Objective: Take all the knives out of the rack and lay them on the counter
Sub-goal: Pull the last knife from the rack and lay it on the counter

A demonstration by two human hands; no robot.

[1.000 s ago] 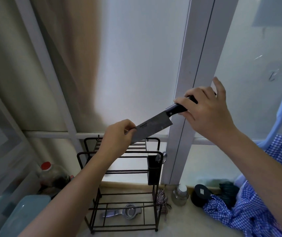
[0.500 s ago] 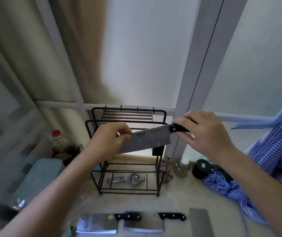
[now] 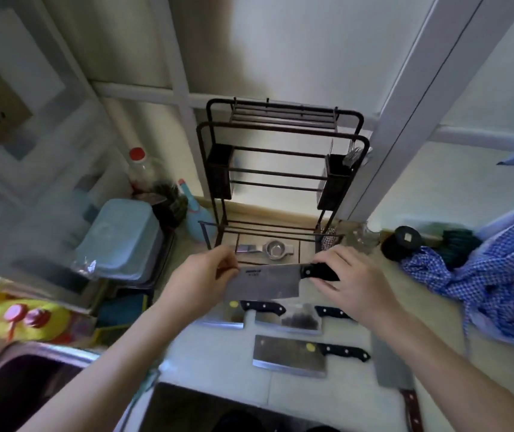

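Knife (image 3: 261, 283) hangs level between both hands, above the table (image 3: 218, 357). The right hand (image 3: 347, 282) is closed round the black handle; the left hand (image 3: 201, 283) pinches the blade's far end by its spine. Three cleavers (image 3: 290, 355) lie just below the hands, the rack (image 3: 280, 169) beyond them. Best lowered flat onto bare table beside those blades, edge away from the fingers, left pinch released first.

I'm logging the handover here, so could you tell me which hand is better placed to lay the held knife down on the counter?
Probably the right hand: it grips the black handle of the knife, while the left hand only pinches the blade's far end. Three cleavers already lie on the counter, handles pointing right.
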